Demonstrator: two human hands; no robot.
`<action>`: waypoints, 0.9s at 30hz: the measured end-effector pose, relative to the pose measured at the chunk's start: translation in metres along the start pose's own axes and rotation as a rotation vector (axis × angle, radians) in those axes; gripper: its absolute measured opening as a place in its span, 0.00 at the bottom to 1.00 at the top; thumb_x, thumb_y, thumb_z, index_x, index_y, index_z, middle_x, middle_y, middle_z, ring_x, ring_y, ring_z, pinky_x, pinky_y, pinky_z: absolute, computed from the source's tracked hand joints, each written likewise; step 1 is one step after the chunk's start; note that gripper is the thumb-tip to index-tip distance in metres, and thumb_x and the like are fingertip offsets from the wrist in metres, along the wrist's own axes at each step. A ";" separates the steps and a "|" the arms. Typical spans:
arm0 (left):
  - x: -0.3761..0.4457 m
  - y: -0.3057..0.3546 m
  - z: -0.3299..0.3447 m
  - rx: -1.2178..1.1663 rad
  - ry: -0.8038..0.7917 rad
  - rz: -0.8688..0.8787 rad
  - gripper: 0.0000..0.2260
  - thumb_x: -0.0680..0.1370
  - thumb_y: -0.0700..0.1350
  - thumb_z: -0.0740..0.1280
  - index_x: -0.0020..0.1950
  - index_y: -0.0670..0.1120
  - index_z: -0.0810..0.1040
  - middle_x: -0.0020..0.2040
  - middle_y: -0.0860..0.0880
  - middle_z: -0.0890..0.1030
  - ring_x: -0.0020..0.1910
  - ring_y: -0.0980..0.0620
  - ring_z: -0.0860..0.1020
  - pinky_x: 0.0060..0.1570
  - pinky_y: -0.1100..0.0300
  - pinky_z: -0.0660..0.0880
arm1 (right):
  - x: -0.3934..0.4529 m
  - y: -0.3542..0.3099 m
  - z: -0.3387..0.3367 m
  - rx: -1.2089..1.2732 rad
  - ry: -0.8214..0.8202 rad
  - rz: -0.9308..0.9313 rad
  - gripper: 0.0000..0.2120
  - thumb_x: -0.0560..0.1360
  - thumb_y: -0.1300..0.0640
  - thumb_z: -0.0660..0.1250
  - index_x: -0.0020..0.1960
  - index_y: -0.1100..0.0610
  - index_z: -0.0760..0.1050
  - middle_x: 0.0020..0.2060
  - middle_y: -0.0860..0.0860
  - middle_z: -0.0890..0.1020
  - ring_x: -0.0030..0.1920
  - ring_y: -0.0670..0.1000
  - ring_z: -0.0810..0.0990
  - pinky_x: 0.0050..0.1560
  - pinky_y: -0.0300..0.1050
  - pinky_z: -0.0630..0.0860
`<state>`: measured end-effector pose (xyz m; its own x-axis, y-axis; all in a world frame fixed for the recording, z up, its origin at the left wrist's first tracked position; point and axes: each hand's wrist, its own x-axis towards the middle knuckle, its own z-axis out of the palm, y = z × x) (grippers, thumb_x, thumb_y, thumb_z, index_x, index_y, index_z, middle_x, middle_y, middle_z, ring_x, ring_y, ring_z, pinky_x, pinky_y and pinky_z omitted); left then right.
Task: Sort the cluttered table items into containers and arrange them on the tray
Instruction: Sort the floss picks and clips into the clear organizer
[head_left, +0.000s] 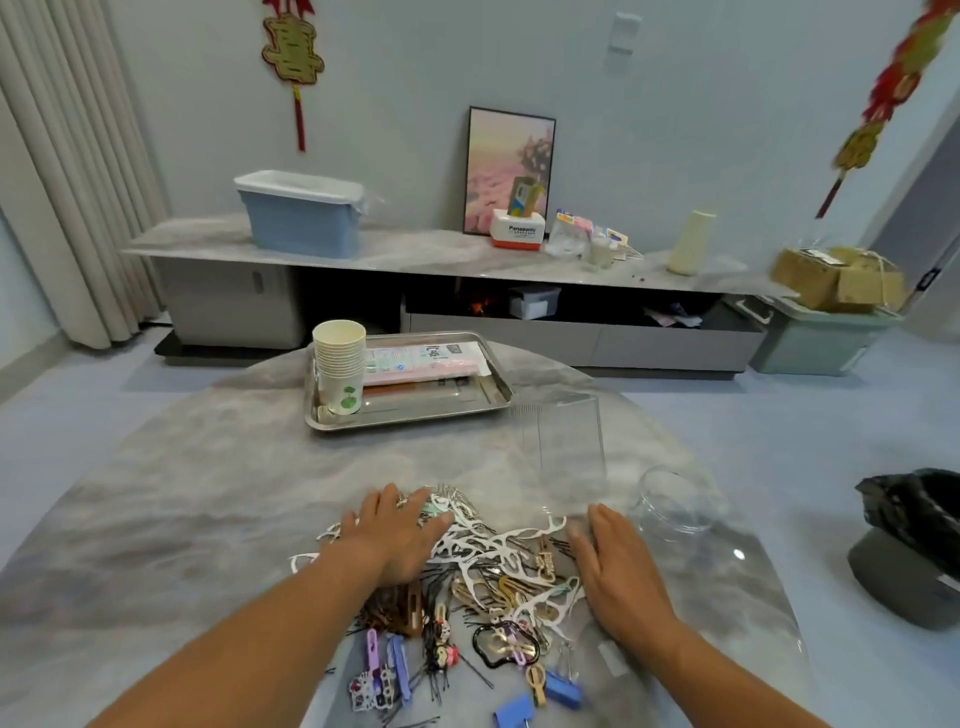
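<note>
Both my left hand (397, 535) and right hand (618, 566) lie flat, empty, flanking the clutter pile (483, 582); advise separating the pile by type before filling containers.

A round marble-look table (208, 467) carries the lot: a steel tray (498, 402) at the far side, two clear containers (571, 447) at right, and a tangled heap of hair clips and pins (493, 587) up front, blue binder clips (563, 691) nearest.
</note>
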<state>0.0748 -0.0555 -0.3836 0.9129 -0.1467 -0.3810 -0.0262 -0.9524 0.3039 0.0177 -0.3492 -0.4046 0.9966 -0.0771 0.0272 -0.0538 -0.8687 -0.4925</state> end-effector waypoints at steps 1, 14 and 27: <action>-0.001 0.005 0.005 -0.003 0.020 0.004 0.33 0.80 0.70 0.42 0.82 0.60 0.43 0.83 0.47 0.42 0.81 0.42 0.40 0.77 0.37 0.41 | -0.002 0.005 0.001 0.000 -0.015 -0.001 0.38 0.80 0.30 0.44 0.73 0.58 0.66 0.72 0.54 0.71 0.73 0.55 0.68 0.74 0.57 0.65; -0.017 0.044 0.040 -0.184 0.392 0.125 0.28 0.83 0.66 0.43 0.82 0.58 0.52 0.83 0.52 0.52 0.82 0.53 0.48 0.80 0.48 0.44 | -0.007 -0.044 0.023 0.205 -0.303 -0.228 0.38 0.76 0.24 0.46 0.81 0.41 0.56 0.80 0.39 0.58 0.79 0.38 0.54 0.80 0.45 0.53; 0.039 0.041 0.026 -0.059 0.209 0.232 0.27 0.85 0.59 0.43 0.83 0.54 0.45 0.83 0.52 0.43 0.81 0.55 0.39 0.78 0.53 0.36 | 0.053 -0.041 0.038 -0.009 -0.232 -0.325 0.42 0.76 0.24 0.38 0.83 0.45 0.49 0.81 0.42 0.51 0.80 0.40 0.46 0.80 0.44 0.44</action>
<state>0.0984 -0.1074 -0.4085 0.9495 -0.2941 -0.1093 -0.2254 -0.8817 0.4144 0.0748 -0.2992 -0.4162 0.9492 0.3143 -0.0170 0.2674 -0.8337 -0.4831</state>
